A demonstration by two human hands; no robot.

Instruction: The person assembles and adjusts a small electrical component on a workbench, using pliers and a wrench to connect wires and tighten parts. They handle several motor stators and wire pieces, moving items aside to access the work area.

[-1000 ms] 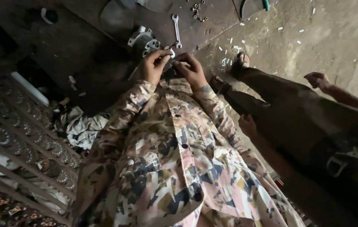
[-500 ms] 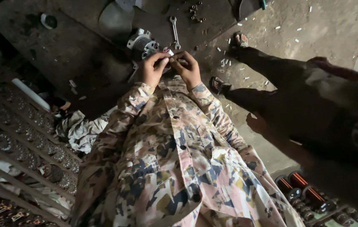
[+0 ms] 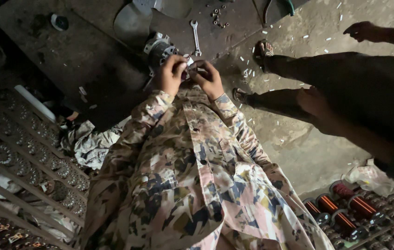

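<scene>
My left hand [image 3: 171, 74] and my right hand [image 3: 209, 79] meet out in front of my camouflage-patterned shirt [image 3: 192, 176]. Both pinch a small pale part [image 3: 190, 68] between their fingertips; its exact shape is too small to tell. Just beyond my left hand, a round grey motor housing [image 3: 159, 48] rests on a dark metal plate [image 3: 95, 51] on the floor. A silver spanner [image 3: 195, 36] lies on the plate just past my hands.
Another person in dark clothes and sandals squats at the right, one hand [image 3: 364, 31] held out. Loose bolts [image 3: 218, 16] and green-handled pliers [image 3: 278, 5] lie at the top. Copper wire spools [image 3: 345, 210] sit bottom right. An ornate metal grille [image 3: 16, 157] fills the left.
My hands stay together on the small part near the motor housing. The other person's outstretched hand has moved up and to the right, and the view has shifted slightly.
</scene>
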